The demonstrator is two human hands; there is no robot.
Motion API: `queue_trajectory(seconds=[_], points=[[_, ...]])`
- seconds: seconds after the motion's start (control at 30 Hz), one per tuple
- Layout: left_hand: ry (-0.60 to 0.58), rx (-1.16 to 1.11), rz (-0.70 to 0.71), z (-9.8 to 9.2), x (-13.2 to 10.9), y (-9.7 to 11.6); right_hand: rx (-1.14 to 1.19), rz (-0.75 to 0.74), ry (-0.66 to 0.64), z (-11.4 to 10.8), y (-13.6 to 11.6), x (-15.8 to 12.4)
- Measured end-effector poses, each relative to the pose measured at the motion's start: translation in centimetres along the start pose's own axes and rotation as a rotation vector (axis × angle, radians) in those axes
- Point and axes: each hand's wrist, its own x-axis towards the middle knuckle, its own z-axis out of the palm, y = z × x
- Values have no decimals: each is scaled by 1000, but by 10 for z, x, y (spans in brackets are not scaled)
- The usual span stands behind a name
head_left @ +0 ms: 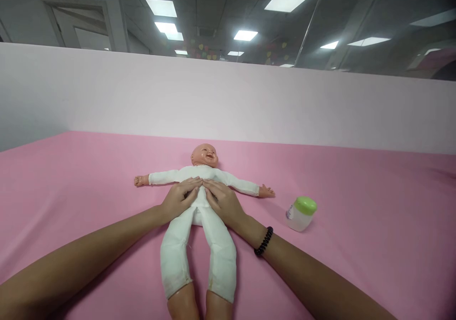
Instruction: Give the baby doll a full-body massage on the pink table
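A baby doll (202, 173) with a white cloth body lies on its back, head away from me, arms spread wide. My left hand (181, 199) rests flat on the left side of its belly, fingers stretched out. On the right side of the belly lies my right hand (225, 201), also flat, its fingertips meeting the left ones near the middle. Neither hand grips anything. A black coiled band (264, 241) circles my right wrist. The doll's feet are cut off by the bottom edge of the view.
To the right of the doll, a small clear bottle with a green cap (301, 213) stands on the pink covered surface (356, 206). A low white wall (228, 101) runs along the back, with glass and ceiling lights above it.
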Motion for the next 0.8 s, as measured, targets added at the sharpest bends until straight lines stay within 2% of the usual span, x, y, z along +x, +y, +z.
queue_trajectory(seconds=[0.1, 0.23, 0.33, 0.4, 0.47, 0.53, 0.6, 0.7, 0.8], points=[[-36, -17, 64, -3, 2, 0, 86, -31, -71, -1, 4, 3], [-142, 88, -57, -6, 6, -8, 97, 92, -244, 0, 12, 8], [-92, 118, -220, -5, 6, -12, 56, 237, -237, 1, 14, 7], [-18, 136, -264, -4, 3, -9, 14, 307, -156, 2, 11, 5], [41, 163, -179, -3, 1, -4, -20, 279, -34, 2, 7, 2], [64, 161, -18, -3, -2, 1, 7, 158, 65, 2, 3, 0], [58, 122, 106, -3, -2, 3, 95, 35, 88, 2, 2, 0], [-46, 110, 128, -6, 0, -1, 203, 8, 9, 2, 8, 3], [-178, 154, 11, -9, 5, -8, 192, 90, -143, 3, 18, 7]])
